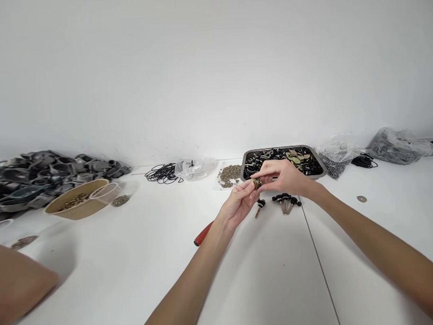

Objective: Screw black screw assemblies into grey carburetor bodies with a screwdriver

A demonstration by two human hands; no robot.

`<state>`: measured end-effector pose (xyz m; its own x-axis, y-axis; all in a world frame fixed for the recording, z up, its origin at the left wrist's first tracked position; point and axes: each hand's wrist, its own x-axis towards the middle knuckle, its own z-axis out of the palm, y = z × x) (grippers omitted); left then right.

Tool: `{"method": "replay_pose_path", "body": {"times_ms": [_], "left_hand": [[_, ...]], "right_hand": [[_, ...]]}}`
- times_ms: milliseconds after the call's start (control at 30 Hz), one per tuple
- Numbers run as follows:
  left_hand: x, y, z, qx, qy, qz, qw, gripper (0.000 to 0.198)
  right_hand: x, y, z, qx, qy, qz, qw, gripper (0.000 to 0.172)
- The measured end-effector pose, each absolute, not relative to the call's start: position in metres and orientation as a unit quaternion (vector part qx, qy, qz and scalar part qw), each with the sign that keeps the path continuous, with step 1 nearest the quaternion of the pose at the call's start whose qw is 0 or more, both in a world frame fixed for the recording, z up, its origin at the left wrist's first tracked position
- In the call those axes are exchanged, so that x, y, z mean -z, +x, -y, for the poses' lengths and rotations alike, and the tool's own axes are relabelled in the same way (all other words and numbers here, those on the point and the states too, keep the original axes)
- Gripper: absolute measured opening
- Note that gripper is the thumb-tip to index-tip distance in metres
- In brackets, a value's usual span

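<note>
A small stack of round brass-coloured discs or rings (257, 183) is pinched between the fingertips of both my hands. My left hand (238, 203) grips it from the lower left, thumb on top. From the right, my right hand (283, 175) holds the other side with thumb and fingers. Just below them, a black-headed part with a metal shank (260, 207) lies on the table. Several similar black-headed parts (286, 201) sit in a cluster to its right. A red tool handle (204, 234) is partly hidden under my left forearm.
Behind my hands stands a metal tray (322, 174) of black parts and flat pieces. Small brass pieces (230, 175), black cord (162, 174) and plastic bags (195, 169) lie along the wall. Leftward are a tan bowl (76, 214), grey parts (56, 170) and another person's blurred limb (20, 288).
</note>
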<state>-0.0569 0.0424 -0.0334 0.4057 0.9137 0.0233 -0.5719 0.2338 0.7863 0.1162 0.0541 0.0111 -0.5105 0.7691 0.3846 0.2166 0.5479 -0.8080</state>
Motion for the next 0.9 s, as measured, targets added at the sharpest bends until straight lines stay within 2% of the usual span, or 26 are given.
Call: {"method": "replay_pose_path", "body": {"times_ms": [233, 367, 667, 900], "left_hand": [[0.032, -0.056, -0.041, -0.499, 0.365, -0.207, 0.759, 0.033], [0.031, -0.055, -0.039, -0.501, 0.356, -0.225, 0.756, 0.031], [0.035, -0.058, -0.039, -0.464, 0.399, -0.222, 0.759, 0.033], [0.036, -0.056, -0.036, -0.429, 0.403, -0.228, 0.775, 0.032]], "right_hand": [[-0.011, 0.116, -0.055, -0.355, -0.307, 0.788, 0.399, 0.027], [-0.014, 0.120, -0.055, -0.338, -0.327, 0.804, 0.364, 0.031], [-0.023, 0.124, -0.052, -0.484, -0.331, 0.767, 0.260, 0.042], [-0.027, 0.125, -0.049, -0.491, -0.325, 0.771, 0.242, 0.033]]}}
